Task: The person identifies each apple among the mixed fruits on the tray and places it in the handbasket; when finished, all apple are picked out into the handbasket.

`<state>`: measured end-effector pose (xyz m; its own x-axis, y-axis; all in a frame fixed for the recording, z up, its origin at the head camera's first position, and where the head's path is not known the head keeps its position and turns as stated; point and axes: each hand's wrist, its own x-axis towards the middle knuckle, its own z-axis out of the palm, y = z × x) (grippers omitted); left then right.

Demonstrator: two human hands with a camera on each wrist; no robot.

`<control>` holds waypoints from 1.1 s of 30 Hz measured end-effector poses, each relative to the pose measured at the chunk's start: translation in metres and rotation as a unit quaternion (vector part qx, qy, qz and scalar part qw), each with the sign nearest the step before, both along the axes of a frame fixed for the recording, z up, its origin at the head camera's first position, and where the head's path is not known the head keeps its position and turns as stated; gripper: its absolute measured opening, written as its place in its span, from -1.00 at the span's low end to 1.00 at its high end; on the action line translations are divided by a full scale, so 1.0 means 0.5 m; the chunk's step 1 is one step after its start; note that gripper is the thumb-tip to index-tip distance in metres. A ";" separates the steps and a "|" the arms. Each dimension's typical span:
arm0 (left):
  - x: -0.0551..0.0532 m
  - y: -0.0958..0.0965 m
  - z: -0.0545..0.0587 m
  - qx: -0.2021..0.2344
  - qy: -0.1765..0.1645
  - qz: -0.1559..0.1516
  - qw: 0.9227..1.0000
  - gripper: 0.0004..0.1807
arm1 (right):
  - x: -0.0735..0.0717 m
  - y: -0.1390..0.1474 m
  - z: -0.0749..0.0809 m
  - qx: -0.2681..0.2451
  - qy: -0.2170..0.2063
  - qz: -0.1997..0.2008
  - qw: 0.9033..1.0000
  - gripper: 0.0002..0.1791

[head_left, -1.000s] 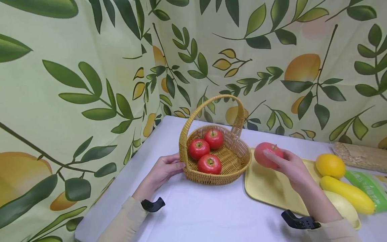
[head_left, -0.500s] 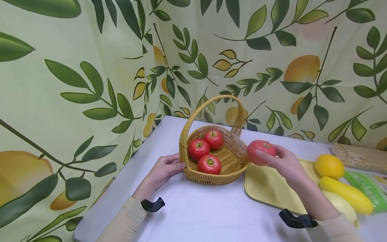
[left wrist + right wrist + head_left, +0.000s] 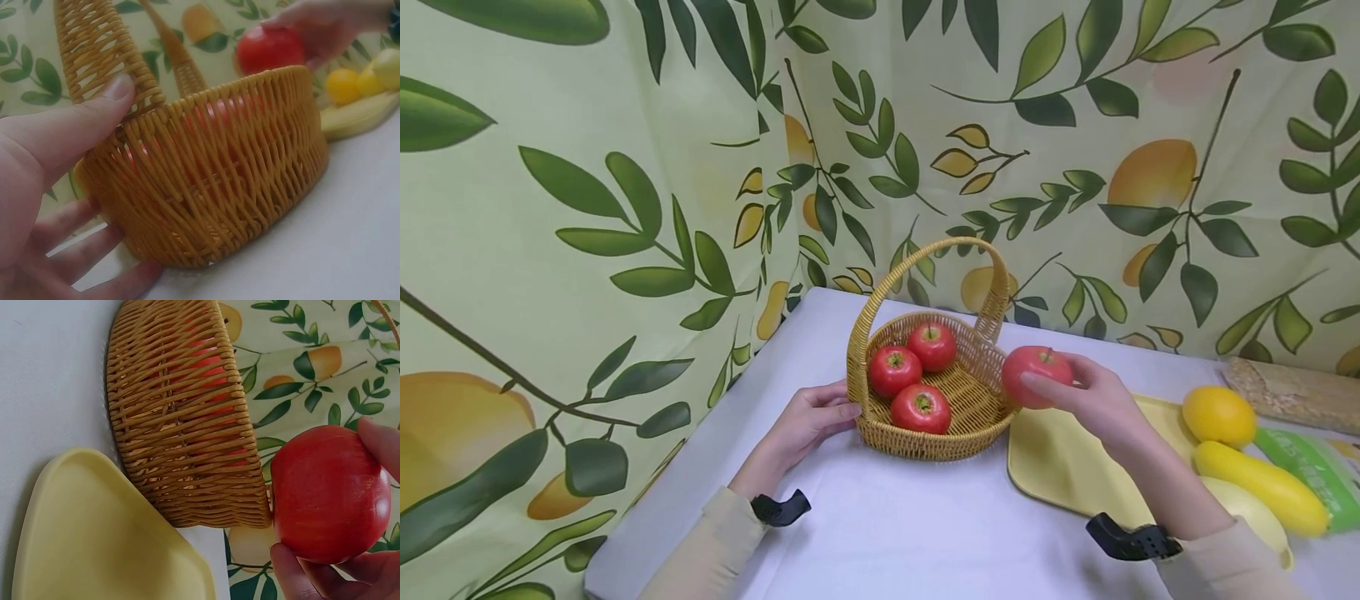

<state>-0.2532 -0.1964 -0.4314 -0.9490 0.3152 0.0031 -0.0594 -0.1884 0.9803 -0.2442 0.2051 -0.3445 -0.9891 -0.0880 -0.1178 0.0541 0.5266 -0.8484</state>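
My right hand (image 3: 1097, 400) holds a red apple (image 3: 1036, 377) between thumb and fingers, at the right rim of the wicker basket (image 3: 925, 447). In the right wrist view the held apple (image 3: 331, 494) is level with the rim, thumb on one side and fingers on the other. At the basket's left end, my left hand (image 3: 808, 422) holds the wall by the foot of the handle. The left wrist view shows its thumb (image 3: 94, 119) against the handle base and its other fingers spread along the weave. Three more red apples, including a front apple (image 3: 921, 408), lie inside the basket.
A yellow tray (image 3: 1060, 467) lies right of the basket. On its right side are an orange (image 3: 1219, 415), a long yellow fruit or vegetable (image 3: 1262, 487) and a pale yellow fruit (image 3: 1247, 512). Beyond are a green packet (image 3: 1311, 475) and a woven brown mat (image 3: 1292, 387).
My right hand has moved left with the apple, from over the tray to the basket's right rim. The left hand and the basket have stayed in place.
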 end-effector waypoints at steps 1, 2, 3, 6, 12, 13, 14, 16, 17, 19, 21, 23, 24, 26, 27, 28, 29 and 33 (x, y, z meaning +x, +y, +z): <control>0.000 0.000 -0.001 0.000 0.001 -0.001 1.000 -0.40 | 0.000 -0.001 0.001 0.002 0.002 0.002 1.000 0.12; 0.000 0.000 -0.001 -0.001 0.002 -0.001 1.000 -0.41 | -0.001 -0.003 0.002 0.004 0.004 0.003 1.000 0.12; 0.000 0.000 -0.002 -0.001 0.002 -0.001 1.000 -0.42 | -0.001 -0.005 0.003 0.006 0.006 0.005 1.000 0.11; 0.000 0.000 -0.001 0.001 0.004 -0.001 1.000 -0.46 | -0.003 -0.012 0.006 0.010 0.012 0.013 1.000 0.09; 0.002 0.001 0.000 0.001 0.004 0.000 1.000 -0.53 | -0.014 -0.022 0.010 -0.003 0.005 0.049 0.999 0.05; 0.003 0.001 0.001 0.001 0.003 0.000 1.000 -0.54 | -0.016 -0.023 0.011 -0.006 0.001 0.055 0.998 0.05; 0.004 0.002 0.002 0.001 0.002 0.002 1.000 -0.55 | -0.017 -0.025 0.012 -0.007 -0.003 0.062 0.998 0.04; 0.005 0.002 0.004 -0.001 0.001 0.004 1.000 -0.56 | -0.020 -0.027 0.014 -0.004 -0.012 0.070 0.997 0.04; 0.005 0.003 0.004 -0.002 0.000 0.005 1.000 -0.56 | -0.022 -0.030 0.015 0.000 -0.015 0.073 0.997 0.04; 0.006 0.003 0.005 -0.005 -0.001 0.007 1.000 -0.57 | -0.025 -0.035 0.016 0.008 -0.017 0.081 0.997 0.04; 0.006 0.003 0.006 -0.007 -0.001 0.008 1.000 -0.57 | -0.028 -0.041 0.017 0.014 -0.020 0.090 0.996 0.03; 0.006 0.003 0.006 -0.008 -0.002 0.008 1.000 -0.57 | -0.030 -0.047 0.017 0.021 -0.018 0.098 0.995 0.01; 0.006 0.003 0.005 -0.009 -0.002 0.007 1.000 -0.56 | -0.030 -0.050 0.017 0.025 -0.017 0.102 0.994 0.01; 0.006 0.003 0.005 -0.009 -0.001 0.007 1.000 -0.56 | -0.031 -0.054 0.018 0.033 -0.016 0.107 0.994 -0.01; 0.005 0.003 0.005 -0.010 -0.001 0.007 1.000 -0.56 | -0.032 -0.056 0.018 0.039 -0.013 0.109 0.993 -0.02; 0.005 0.002 0.005 -0.010 0.000 0.007 1.000 -0.56 | -0.033 -0.059 0.019 0.046 -0.012 0.112 0.993 -0.02; 0.005 0.002 0.005 -0.010 0.000 0.007 1.000 -0.56 | -0.034 -0.061 0.020 0.052 -0.010 0.116 0.992 -0.03; 0.004 0.001 0.003 -0.011 0.002 0.008 1.000 -0.56 | -0.042 -0.069 0.024 0.073 0.000 0.138 0.988 -0.05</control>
